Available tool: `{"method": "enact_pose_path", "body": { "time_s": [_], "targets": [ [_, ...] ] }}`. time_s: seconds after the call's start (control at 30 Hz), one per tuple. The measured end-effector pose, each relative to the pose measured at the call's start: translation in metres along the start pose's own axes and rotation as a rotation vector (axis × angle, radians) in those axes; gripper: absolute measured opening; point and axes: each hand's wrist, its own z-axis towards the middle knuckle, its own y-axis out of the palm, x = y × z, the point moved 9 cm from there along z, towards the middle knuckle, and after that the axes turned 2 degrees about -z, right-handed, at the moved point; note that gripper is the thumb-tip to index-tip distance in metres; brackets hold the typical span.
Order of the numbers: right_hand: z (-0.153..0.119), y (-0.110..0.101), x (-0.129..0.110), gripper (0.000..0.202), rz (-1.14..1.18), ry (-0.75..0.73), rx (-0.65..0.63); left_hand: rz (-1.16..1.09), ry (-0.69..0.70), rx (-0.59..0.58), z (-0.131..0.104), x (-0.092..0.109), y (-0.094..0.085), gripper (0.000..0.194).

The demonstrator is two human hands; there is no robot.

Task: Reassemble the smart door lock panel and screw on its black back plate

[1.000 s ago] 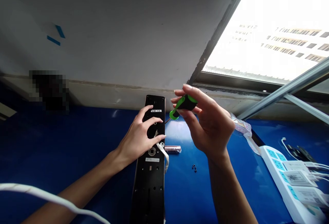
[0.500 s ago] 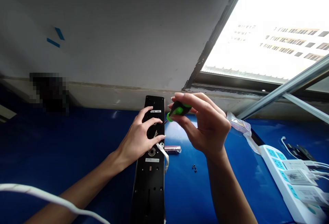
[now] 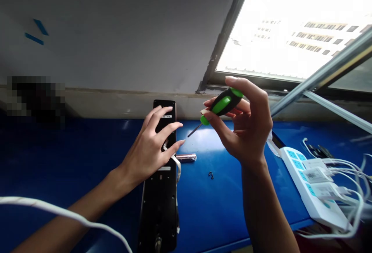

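My right hand (image 3: 247, 121) grips a black and green screwdriver (image 3: 223, 104) by its handle. The shaft points down and left, its tip in the air just right of the long black panel (image 3: 159, 210). Across the upper part of that panel lies my left hand (image 3: 151, 140), open with fingers spread and the thumb and index tips past the right edge. A white cable (image 3: 176, 164) comes out from under this hand. Several small black screws (image 3: 210, 175) lie on the blue table, right of the panel. Part of the panel's label is covered by my fingers.
A pinkish metallic cylinder (image 3: 187, 157) lies beside the panel on the blue table (image 3: 221, 202). At the right stands a white power strip (image 3: 302, 191) full of adapters and cables. A thick white cable (image 3: 66, 212) crosses the lower left. Behind is the wall (image 3: 130, 43) with a window.
My right hand has lifted the screwdriver up and right, off the panel. My left hand's fingers have shifted on the panel, covering more of the label. The view has moved slightly.
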Motion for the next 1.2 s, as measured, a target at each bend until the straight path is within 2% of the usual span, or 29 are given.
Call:
{"method": "enact_pose_path", "body": {
  "time_s": [0.07, 0.13, 0.23, 0.3, 0.4, 0.53, 0.7, 0.97, 1.2],
  "targets": [
    [-0.01, -0.015, 0.002, 0.061, -0.08, 0.037, -0.019, -0.034, 0.144, -0.108, 0.004, 0.03, 0.014, 0.025],
    [-0.025, -0.029, 0.008, 0.062, -0.141, 0.092, -0.028, -0.054, 0.267, -0.314, 0.003, 0.059, 0.044, 0.02],
    [-0.056, -0.05, 0.02, 0.062, -0.191, 0.174, 0.017, -0.001, 0.393, -0.614, -0.011, 0.091, 0.095, 0.014],
    [-0.079, -0.061, 0.03, 0.06, -0.19, 0.228, 0.065, 0.043, 0.463, -0.674, -0.02, 0.106, 0.117, 0.008],
    [-0.108, -0.074, 0.04, 0.058, -0.193, 0.279, 0.143, 0.084, 0.538, -0.681, -0.029, 0.117, 0.138, 0.008],
    [-0.128, -0.084, 0.045, 0.056, -0.159, 0.29, 0.214, 0.115, 0.566, -0.675, -0.035, 0.118, 0.148, 0.011],
    [-0.133, -0.087, 0.044, 0.055, -0.15, 0.287, 0.215, 0.117, 0.562, -0.708, -0.039, 0.115, 0.148, 0.016],
    [-0.135, -0.074, 0.038, 0.055, -0.12, 0.281, 0.174, 0.1, 0.507, -0.728, -0.041, 0.105, 0.14, 0.012],
    [-0.134, -0.065, 0.042, 0.053, -0.121, 0.311, 0.138, 0.107, 0.502, -0.749, -0.046, 0.101, 0.146, 0.016]
  ]
}}
